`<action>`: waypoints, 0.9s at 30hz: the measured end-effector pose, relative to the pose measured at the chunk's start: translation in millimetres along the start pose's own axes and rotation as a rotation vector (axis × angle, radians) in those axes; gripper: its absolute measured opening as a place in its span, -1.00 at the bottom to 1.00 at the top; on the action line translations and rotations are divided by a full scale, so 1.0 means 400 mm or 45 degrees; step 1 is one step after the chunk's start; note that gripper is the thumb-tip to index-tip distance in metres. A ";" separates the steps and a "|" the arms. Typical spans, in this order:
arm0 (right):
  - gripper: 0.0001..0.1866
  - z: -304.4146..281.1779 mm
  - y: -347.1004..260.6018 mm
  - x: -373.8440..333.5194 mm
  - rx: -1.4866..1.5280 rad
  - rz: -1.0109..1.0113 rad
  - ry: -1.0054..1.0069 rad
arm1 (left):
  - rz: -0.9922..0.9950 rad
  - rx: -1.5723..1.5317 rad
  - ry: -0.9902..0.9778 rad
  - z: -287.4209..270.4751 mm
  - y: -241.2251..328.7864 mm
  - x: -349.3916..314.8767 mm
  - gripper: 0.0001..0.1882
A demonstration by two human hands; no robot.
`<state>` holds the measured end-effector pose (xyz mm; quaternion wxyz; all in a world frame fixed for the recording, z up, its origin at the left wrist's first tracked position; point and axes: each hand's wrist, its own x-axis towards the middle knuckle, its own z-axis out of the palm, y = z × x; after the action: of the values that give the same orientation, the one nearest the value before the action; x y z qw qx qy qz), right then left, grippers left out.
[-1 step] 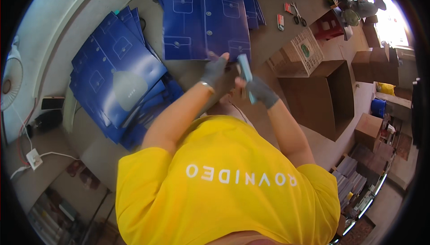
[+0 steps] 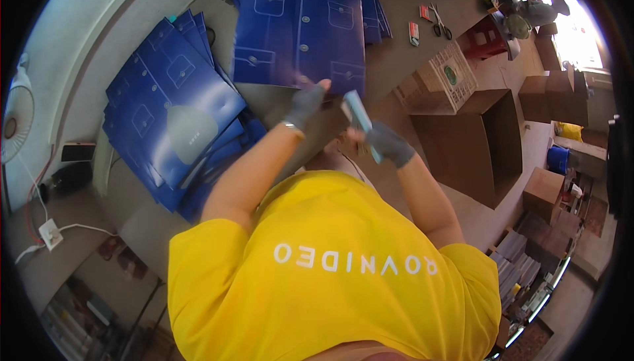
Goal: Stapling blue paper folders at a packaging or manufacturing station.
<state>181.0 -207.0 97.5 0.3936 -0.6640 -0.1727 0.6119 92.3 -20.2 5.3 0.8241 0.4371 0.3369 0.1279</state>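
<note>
A glossy blue printed sheet with a jacket design of buttons and pockets lies over others like it at the top of the view. My left hand, in a grey fingerless glove, grips its near edge with the thumb showing; the other fingers are partly hidden. In my right hand, also gloved, is a light blue stapler, closed in the fingers and slanting up to the left. Its tip is close to the sheet's near right corner, apart from it. Motion blurs both hands slightly.
At left, a pile of blue printed sheets covers part of the table. Scissors and a small red-and-white box lie on the right side. Beyond the table's edge stand an open cardboard box and a woven crate.
The sheet's near edge and my left hand have shifted slightly left. The stapler in my right hand has moved a little nearer to me and leans more to the left.
</note>
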 end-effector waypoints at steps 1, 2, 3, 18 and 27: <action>-0.53 0.009 -0.018 -0.045 -0.004 0.038 -0.141 | -0.079 0.080 -0.074 -0.094 0.034 0.023 -0.66; -0.53 -0.003 -0.005 -0.066 -0.009 0.037 -0.145 | -0.163 0.161 -0.151 -0.187 0.066 0.044 -0.64; -0.50 -0.032 0.036 -0.085 0.047 0.045 -0.251 | -0.382 0.124 -0.049 -0.157 0.235 -0.035 -0.75; -0.71 -0.115 0.104 0.026 0.029 -0.204 0.426 | -0.561 0.922 -0.233 -0.043 0.119 -0.056 -0.48; -0.54 -0.007 0.070 -0.013 -0.212 -0.051 0.113 | -0.125 0.219 -0.311 -0.070 0.043 -0.082 -0.67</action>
<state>175.4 -229.1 80.2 0.3565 -0.7173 -0.2187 0.5573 50.8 -9.2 22.8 0.8237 0.5013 0.2649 0.0039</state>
